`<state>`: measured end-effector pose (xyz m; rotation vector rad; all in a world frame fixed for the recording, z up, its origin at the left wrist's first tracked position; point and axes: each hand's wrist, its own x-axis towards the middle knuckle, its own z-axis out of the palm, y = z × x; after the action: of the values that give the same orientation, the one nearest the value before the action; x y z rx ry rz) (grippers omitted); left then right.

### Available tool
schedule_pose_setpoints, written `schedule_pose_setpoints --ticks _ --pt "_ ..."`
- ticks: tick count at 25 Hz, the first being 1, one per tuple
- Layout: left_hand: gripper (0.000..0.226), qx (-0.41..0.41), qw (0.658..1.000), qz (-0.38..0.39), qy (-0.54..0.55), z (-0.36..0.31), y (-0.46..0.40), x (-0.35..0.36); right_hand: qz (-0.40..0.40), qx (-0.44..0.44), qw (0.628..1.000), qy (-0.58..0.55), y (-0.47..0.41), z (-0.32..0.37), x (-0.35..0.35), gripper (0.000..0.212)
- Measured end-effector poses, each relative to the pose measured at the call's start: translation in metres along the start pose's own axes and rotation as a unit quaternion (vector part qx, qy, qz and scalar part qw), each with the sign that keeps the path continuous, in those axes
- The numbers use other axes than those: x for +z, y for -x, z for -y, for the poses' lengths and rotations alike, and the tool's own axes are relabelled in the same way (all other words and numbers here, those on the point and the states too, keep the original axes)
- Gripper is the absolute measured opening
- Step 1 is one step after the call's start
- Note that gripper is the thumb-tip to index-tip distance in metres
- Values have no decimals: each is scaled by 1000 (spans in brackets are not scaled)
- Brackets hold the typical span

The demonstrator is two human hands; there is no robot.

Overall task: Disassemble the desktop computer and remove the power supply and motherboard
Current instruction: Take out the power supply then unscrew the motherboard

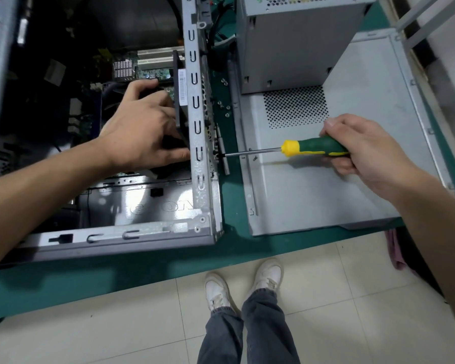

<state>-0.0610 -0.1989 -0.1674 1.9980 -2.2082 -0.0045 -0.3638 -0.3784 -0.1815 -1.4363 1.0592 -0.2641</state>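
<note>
Scene was evenly, brightly lit from overhead. Case interior (50, 101) stayed dark. Glare showed on metal drive cage (142, 203). Soft screwdriver (300, 149) shadow. Wide-angle bending and blur at edges.

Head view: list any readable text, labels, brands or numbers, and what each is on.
"ON": the only clear letters of a large embossed word, seen upside down on the shiny metal plate in the grey open computer case; the rest is lost in glare.
White barcode sticker on the black fan frame held by the left hand: print too small to read.
Green-and-yellow screwdriver: no marking visible.
</note>
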Motion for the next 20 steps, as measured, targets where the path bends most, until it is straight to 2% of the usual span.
schedule_pose_setpoints --ticks 1,3,4,6,8,9,10,11,13,15,17,18,20 --pt "53 -1 1000 -2 1 0 0 -1 18 -15 996 -83 2 2 0 11" --pt "54 -5 1000 2 2 1 2 -1 58 -23 976 -207 3 1 -4 32" --pt "54 -6 1000 4 0 1 1 -1 73 -22 974 -214 4 1 -4 32" --pt "56 -7 1000 8 -5 0 0 0 61 13 993 -101 5 2 -3 5" --pt "56 -10 1000 12 -7 1 0 0 22 45 997 58 4 -2 -2 31" --pt "57 -12 1000 13 -8 1 1 0 13 19 999 45 4 -1 -1 28" --pt "58 -15 1000 15 -9 1 1 -1 11 6 1000 -19 4 -2 -1 15" --pt "59 -17 1000 19 -12 1 1 -1 32 -9 994 -105 4 -2 -3 13" --pt "61 -21 999 29 -14 2 1 -1 80 -19 973 -217 5 -1 -7 31" --pt "62 -22 999 34 -13 2 0 -2 84 -4 987 -137 6 1 -6 13" --pt "63 -24 999 39 -16 2 0 -2 47 28 998 39 5 0 -4 33" --pt "64 -26 999 39 -17 2 0 -2 37 12 998 57 4 2 -3 31" --pt "64 -27 999 35 -16 2 0 -2 45 -8 996 -72 3 4 -4 5"
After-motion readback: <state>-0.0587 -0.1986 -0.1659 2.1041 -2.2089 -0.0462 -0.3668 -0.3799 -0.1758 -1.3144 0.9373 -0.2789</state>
